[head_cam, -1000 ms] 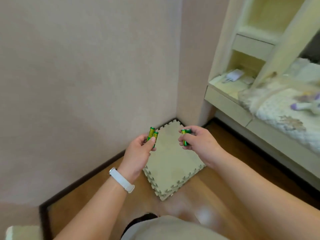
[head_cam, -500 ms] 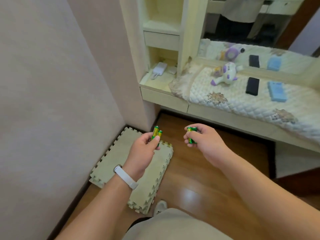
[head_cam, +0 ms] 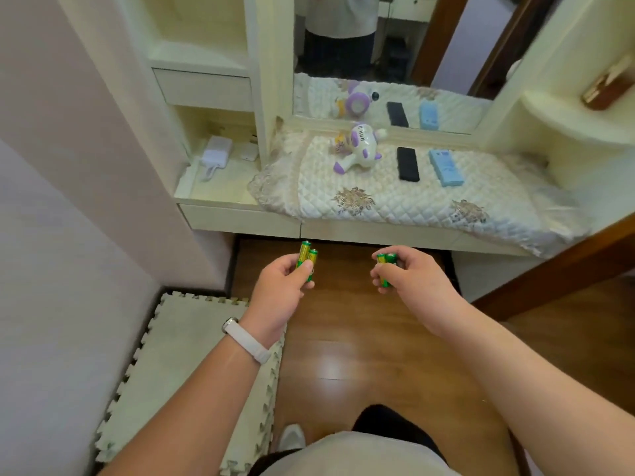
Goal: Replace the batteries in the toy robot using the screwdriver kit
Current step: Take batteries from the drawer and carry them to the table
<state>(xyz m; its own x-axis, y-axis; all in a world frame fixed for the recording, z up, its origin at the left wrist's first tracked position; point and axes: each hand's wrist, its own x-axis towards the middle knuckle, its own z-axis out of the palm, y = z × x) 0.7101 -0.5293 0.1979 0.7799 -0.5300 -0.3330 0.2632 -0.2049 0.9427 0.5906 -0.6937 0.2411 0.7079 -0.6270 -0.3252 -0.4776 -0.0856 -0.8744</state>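
My left hand (head_cam: 280,290) grips two green-and-yellow batteries (head_cam: 305,255) that stick up above its fingers. A second pair of green batteries (head_cam: 386,261) is held in my right hand (head_cam: 412,280). Both hands hover over the wooden floor in front of a dressing table. On the table's quilted cover lies the white-and-purple toy robot (head_cam: 359,147) on its side. To its right rest a black case (head_cam: 408,163) and a light blue box (head_cam: 445,166). I cannot tell which of them is the screwdriver kit.
The dressing table (head_cam: 378,231) has a mirror (head_cam: 385,46) behind it and side shelves. A white charger (head_cam: 216,151) lies in the left shelf nook. Foam mats (head_cam: 178,365) lean by the wall at the lower left. A brown door frame (head_cam: 563,266) stands to the right.
My view has swung right from the wall corner to the dressing table, bringing the toy robot and the boxes into sight. Both hands keep hold of their batteries.
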